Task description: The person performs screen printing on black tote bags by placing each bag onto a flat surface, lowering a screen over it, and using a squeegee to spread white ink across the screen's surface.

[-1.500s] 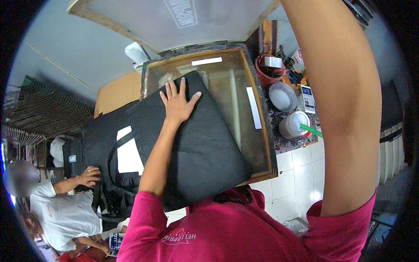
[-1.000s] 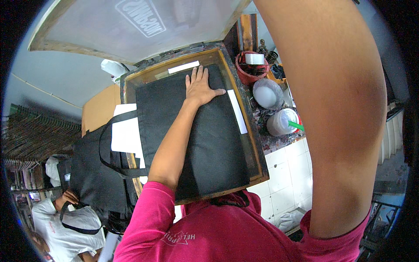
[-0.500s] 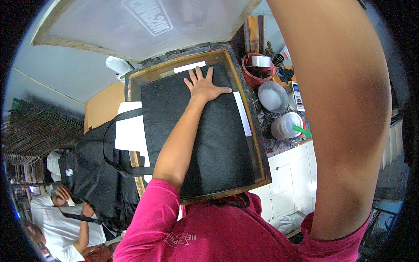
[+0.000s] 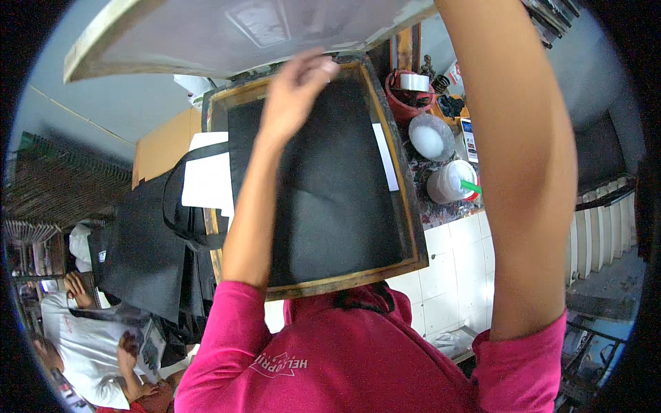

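A black fabric bag [image 4: 323, 199] lies flat inside a wooden frame [image 4: 417, 244] in front of me, its strap [image 4: 167, 199] looping out to the left over a white sheet [image 4: 206, 172]. My left hand [image 4: 297, 86] is above the bag's far edge, blurred by motion with its fingers seemingly bent. Above the far side, a printing screen [image 4: 206, 34] with a pale mesh is tilted up. My right arm rises past the upper edge of the view, so its hand is out of sight. A white strip [image 4: 385, 157] runs along the bag's right side.
To the right stand a red bucket [image 4: 403, 107], a clear bowl [image 4: 430, 138] and a white tub [image 4: 451, 182] with a green stick. At the left, black bags [image 4: 141, 241] hang in a pile near a person in a white shirt [image 4: 86, 344]. Cardboard [image 4: 162, 148] leans behind.
My left hand has lifted off the bag, where it lay spread, and moved slightly left and farther away. The raised screen and my right arm have shifted. The other person's hands have moved.
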A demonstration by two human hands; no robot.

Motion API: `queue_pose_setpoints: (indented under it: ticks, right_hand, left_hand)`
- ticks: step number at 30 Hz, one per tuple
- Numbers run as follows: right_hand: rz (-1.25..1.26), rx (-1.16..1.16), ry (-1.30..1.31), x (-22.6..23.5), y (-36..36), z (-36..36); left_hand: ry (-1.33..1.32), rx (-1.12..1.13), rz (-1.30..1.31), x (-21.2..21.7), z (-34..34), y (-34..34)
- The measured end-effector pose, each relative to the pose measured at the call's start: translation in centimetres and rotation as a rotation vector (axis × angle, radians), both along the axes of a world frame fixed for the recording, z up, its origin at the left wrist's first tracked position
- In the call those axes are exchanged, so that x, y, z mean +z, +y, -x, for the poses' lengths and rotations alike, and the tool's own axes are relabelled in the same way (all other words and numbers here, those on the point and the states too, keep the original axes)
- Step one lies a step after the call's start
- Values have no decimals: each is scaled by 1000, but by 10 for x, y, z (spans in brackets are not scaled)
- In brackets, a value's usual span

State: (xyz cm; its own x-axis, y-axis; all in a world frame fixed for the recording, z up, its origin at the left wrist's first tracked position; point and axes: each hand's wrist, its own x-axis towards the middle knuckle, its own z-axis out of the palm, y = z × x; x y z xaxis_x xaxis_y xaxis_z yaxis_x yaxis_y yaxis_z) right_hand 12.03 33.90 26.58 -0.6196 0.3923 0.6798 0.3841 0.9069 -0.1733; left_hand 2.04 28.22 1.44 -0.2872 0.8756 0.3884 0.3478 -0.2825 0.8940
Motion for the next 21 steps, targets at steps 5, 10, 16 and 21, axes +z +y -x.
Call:
queue_pose_setpoints:
  ticks: [5, 10, 16, 21]
  right_hand:
    - [-51, 66, 41, -134, -100, -57]
    - [203, 111, -99, -240, -138, -105]
    - [149, 137, -397, -287, -130, -89]
    - [386, 250, -534, -254, -121, -93]
  left_hand:
    - [-376, 9, -125, 5, -10, -217]
    - [-955, 141, 364, -97, -73, -304]
    - [-1061, 158, 560, -118, -82, -307]
    - [-1080, 111, 590, -117, -72, -311]
